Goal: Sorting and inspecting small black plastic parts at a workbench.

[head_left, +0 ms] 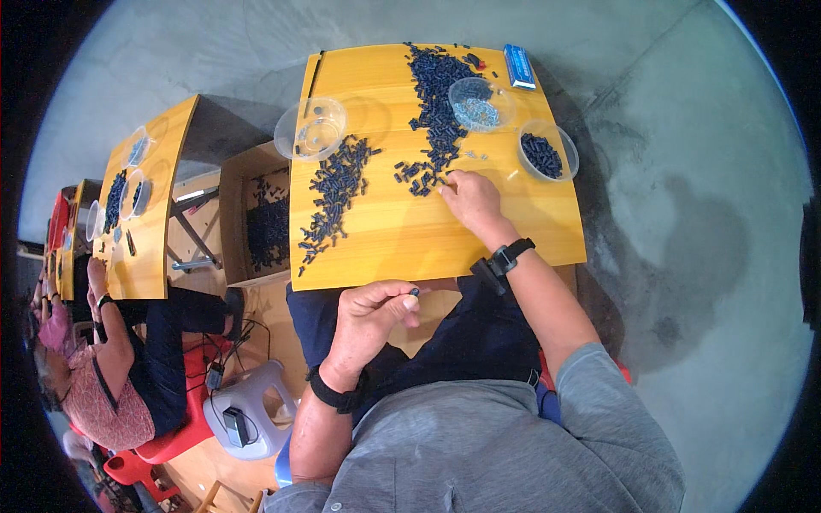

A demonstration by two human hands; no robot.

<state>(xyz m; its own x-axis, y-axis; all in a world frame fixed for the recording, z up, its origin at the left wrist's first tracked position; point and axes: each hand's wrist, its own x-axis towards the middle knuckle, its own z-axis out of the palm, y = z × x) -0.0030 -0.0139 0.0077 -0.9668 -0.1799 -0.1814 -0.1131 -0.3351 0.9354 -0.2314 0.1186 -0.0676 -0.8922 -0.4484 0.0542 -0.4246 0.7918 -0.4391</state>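
My left hand [369, 323] is just off the table's near edge, above my lap. Between its thumb and forefinger it pinches a small dark cylindrical piece [415, 292] with a pale end. Over the tabletop, my right hand [475, 203] has its fingertips drawn together at the near end of a long heap of small black cylindrical pieces [438, 94]. Whatever those fingertips hold is too small to make out. A second, looser heap of black pieces [329, 192] lies on the left part of the table.
On the yellow wooden table [385, 248] stand a clear bowl with few pieces [295, 154], a bowl of small bluish parts [476, 114] and a tub of black pieces [542, 156]. A blue box [519, 67] lies far right. Left are a carton [235, 222] and a seated person [111, 385].
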